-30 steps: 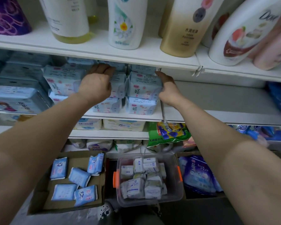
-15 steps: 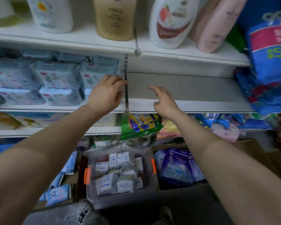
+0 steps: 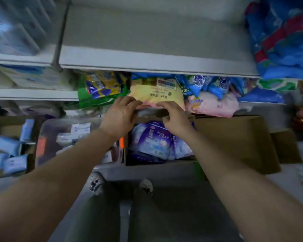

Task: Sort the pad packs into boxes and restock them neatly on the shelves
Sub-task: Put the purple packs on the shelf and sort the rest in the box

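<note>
Both hands reach low over the cardboard box (image 3: pixel 238 137) of purple pad packs (image 3: pixel 152 142), likely to lift more stock for the bare grey shelf (image 3: pixel 147 56) above. The left hand (image 3: pixel 119 117) has loose, empty fingers, while the right hand (image 3: pixel 175 117) curls at the box's far edge, though blur hides whether it grips anything. Beside it on the floor stand a clear bin (image 3: pixel 47 137) of small white packs and a box of blue packs (image 3: pixel 9 145), in a crowded shop aisle.

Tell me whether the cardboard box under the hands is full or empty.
Partly full: purple pad packs lie inside the cardboard box, its flaps open. How deep they go cannot be told.
</note>
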`<state>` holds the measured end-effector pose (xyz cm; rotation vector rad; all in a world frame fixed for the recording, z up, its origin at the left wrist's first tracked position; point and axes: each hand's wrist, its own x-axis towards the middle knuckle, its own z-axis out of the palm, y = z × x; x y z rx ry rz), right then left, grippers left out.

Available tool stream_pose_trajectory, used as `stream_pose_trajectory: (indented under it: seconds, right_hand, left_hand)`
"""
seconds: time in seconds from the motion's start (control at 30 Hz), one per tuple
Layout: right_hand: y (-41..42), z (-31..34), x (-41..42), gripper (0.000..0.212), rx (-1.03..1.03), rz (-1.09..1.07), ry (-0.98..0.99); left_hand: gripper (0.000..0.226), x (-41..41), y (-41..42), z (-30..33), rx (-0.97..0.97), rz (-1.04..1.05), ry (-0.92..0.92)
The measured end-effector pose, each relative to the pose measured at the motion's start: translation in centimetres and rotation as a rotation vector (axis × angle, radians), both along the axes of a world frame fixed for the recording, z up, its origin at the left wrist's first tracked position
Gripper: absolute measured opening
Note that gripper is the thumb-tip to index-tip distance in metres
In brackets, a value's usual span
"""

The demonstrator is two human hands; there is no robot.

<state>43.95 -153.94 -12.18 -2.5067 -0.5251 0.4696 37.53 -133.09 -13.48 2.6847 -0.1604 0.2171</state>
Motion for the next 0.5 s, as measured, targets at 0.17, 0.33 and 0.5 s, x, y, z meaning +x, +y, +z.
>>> stream_pose_trajectory:
  seconds: [0.17, 0.33, 0.5]
  right_hand:
    - [-4.9, -8.4, -2.3, 0.053, -0.018, -0.118, 0.082]
    - [-8.6, -17.6, -4.6, 0.055, -0.161, -0.215, 0.125]
    - [-11.9, -25.8, -4.1, 0.071, -0.323, -0.329, 0.113]
  left_hand:
    - [0.047, -1.2, -5.0, -7.7, -0.044, -0.037, 0.175]
    - [0.056, -1.9, -8.2, -17.1, -0.068, -0.059, 0.342]
    - [0.058, -2.3, -9.7, -26.5, -0.091, -0.035, 0.472]
